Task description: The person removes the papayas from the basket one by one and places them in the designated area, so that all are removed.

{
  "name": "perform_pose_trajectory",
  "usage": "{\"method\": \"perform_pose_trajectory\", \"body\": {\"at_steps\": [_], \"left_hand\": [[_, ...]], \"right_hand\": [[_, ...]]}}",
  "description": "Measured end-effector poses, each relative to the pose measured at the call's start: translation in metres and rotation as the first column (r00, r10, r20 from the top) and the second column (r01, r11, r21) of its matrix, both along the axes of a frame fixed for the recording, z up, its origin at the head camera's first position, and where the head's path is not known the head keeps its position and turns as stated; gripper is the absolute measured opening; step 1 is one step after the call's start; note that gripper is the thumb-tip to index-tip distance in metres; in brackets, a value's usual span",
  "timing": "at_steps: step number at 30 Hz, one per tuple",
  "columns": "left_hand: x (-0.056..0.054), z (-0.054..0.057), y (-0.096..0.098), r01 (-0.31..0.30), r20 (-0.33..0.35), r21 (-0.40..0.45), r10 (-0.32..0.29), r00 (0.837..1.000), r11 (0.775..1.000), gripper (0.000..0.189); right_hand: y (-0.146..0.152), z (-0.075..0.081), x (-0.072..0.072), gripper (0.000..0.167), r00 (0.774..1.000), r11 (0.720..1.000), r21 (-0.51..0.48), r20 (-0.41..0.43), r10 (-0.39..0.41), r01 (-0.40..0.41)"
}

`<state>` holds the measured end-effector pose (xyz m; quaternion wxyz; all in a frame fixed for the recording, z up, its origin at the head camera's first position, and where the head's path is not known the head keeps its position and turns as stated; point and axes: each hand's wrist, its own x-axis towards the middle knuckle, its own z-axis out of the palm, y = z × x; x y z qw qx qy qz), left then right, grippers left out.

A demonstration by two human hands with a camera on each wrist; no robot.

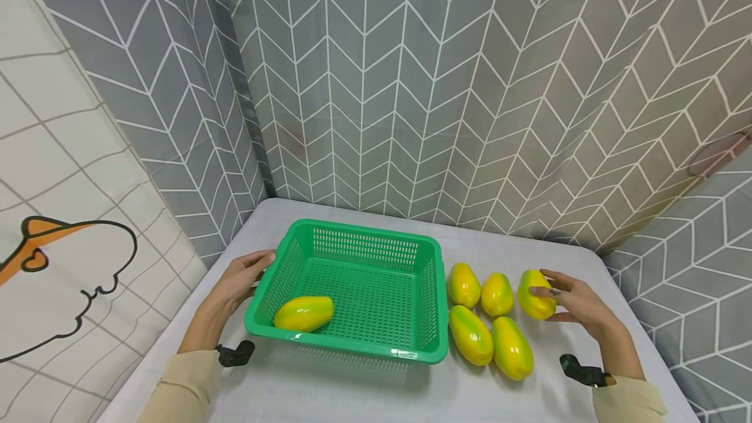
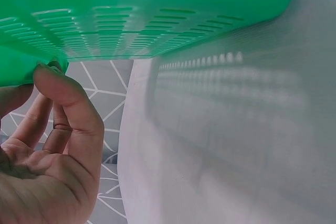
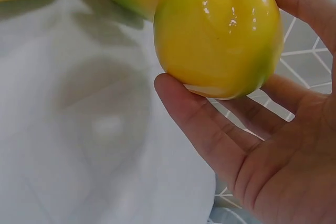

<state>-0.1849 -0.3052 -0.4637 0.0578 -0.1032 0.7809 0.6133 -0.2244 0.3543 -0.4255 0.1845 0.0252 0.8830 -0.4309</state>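
Note:
A green plastic basket (image 1: 376,351) with slotted sides stands at the middle of the table. My left hand (image 1: 239,279) grips its left rim; the left wrist view shows the thumb and fingers (image 2: 68,90) at the edge. Inside the basket, one glossy yellow-green mango (image 1: 303,314) lies in the near left corner. On the right, my right hand (image 1: 578,302) holds another mango (image 1: 536,296), thumb on one side and fingers on the other. In the right wrist view that mango (image 3: 218,35) has its shadow on the cloth below it.
Several more mangoes (image 1: 471,336) lie in a cluster between the basket and my right hand. A white cloth (image 1: 317,397) covers the table. Patterned grey curtains (image 1: 376,83) hang behind and at the sides.

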Motion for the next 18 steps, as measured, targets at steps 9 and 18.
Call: {"method": "perform_pose_trajectory", "body": {"at_steps": [9, 18], "left_hand": [[0.0, 0.001, 0.0, 0.004, -0.002, 0.008, -0.004, 1.0, 1.0, 0.067], [0.001, 0.001, 0.001, -0.009, 0.003, -0.007, 0.009, 1.0, 1.0, 0.066]], "right_hand": [[0.002, -0.009, -0.002, 0.092, 0.999, 1.0, 0.015, 0.042, -0.015, 0.015], [0.004, -0.023, -0.004, 0.091, 0.997, 0.999, 0.03, 0.072, -0.034, 0.032]]}}
